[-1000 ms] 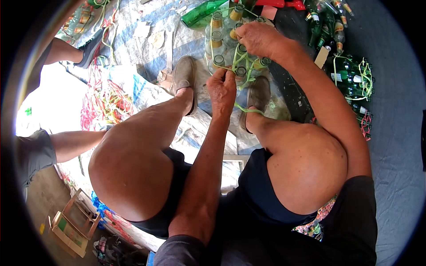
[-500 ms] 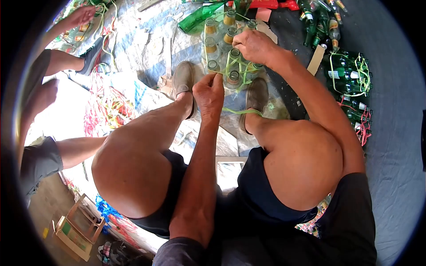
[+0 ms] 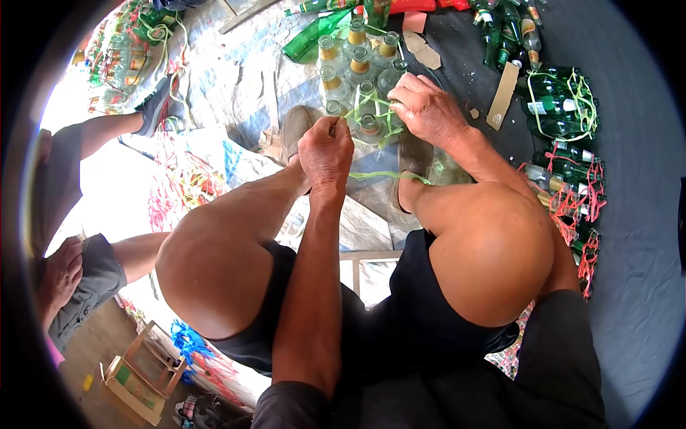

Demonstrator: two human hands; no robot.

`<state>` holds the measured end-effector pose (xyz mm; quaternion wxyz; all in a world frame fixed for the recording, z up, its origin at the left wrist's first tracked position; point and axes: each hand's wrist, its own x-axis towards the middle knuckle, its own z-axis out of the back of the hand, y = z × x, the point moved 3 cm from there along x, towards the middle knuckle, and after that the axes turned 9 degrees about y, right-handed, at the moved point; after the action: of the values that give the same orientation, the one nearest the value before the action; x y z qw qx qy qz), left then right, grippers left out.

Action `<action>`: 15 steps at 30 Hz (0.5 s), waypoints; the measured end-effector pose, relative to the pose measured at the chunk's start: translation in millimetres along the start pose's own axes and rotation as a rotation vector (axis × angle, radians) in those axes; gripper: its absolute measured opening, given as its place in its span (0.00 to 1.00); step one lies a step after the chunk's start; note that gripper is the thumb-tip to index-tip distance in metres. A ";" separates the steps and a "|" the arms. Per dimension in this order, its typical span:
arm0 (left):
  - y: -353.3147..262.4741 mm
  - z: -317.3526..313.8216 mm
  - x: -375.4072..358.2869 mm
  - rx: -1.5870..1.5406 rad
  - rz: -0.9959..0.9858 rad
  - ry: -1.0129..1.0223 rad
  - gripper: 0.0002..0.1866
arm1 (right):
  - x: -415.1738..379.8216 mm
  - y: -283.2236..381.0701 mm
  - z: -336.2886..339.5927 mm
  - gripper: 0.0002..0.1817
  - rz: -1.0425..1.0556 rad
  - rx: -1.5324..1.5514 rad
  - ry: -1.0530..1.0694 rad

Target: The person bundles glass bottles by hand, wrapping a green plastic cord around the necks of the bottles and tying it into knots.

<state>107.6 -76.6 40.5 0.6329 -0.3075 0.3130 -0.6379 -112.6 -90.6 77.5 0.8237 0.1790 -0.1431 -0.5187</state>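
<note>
A cluster of clear glass bottles [image 3: 359, 64], several with gold neck labels, stands upright between my shoes. Light green plastic string [image 3: 382, 107] runs around and over the nearest bottles. My left hand [image 3: 326, 151] is closed on the string at the cluster's near left side, its knuckles upward. At the right side my right hand [image 3: 429, 111] pinches the same string beside the bottle necks; its fingertips are partly hidden. A loose length of string [image 3: 386, 175] trails below the bottles towards my right ankle.
A green bottle [image 3: 314, 36] lies behind the cluster. Tied green bottles [image 3: 561, 107] and bundles with red string [image 3: 575, 193] lie at right. Cardboard [image 3: 504, 96] lies between. Another person's leg [image 3: 107, 136] and hand [image 3: 64, 272] are at left, near a wooden stool [image 3: 139, 375].
My right hand has come lower and turned, its fingers now more curled beside the bottles. My left hand has shifted slightly left. At left, the other person's hand has dropped to their leg.
</note>
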 end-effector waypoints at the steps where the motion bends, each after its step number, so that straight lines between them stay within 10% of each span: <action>1: 0.1 1.9 0.7 0.025 -0.019 0.006 0.09 | 0.2 -2.3 -2.8 0.07 0.010 0.028 -0.009; 15: -16.0 22.9 8.3 0.221 -0.096 0.087 0.09 | -2.2 -14.3 -10.3 0.08 0.022 0.154 -0.031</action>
<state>115.8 -85.1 67.1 0.6175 -0.2227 0.2530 -0.7107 -120.7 -92.8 61.8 0.8108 0.2322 -0.1972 -0.4998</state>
